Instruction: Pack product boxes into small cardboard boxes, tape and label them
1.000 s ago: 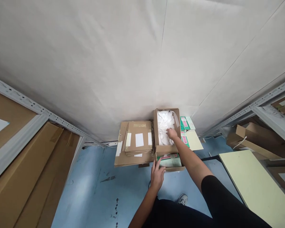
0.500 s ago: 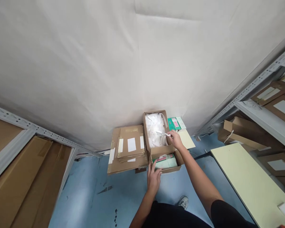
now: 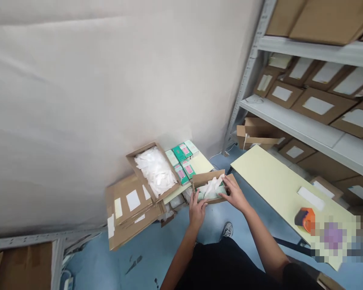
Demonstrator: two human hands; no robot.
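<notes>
A small open cardboard box (image 3: 209, 176) is between my two hands, with green-and-white packs and white strips (image 3: 211, 188) inside. My left hand (image 3: 197, 209) grips the box's near left side, fingers over its edge. At the box's right end, my right hand (image 3: 234, 193) has its fingers apart, touching the white strips and the edge; whether it grips either is unclear. A larger open box (image 3: 133, 153) full of white packets (image 3: 157, 171) lies to the left. Green and pink packs (image 3: 181, 152) are on a pale table (image 3: 201, 163) behind.
Flattened cardboard (image 3: 124, 201) is stacked at left. A long pale table (image 3: 266, 173) at right carries an orange tape dispenser (image 3: 308, 219) and a white label. Shelves (image 3: 296, 125) hold labelled boxes beyond it. A shoe (image 3: 228, 229) shows on the blue floor.
The view has turned right. The small box has come away from the larger one, with my left hand on it. My right hand has moved from the white packets to the small box, where white strips now lie.
</notes>
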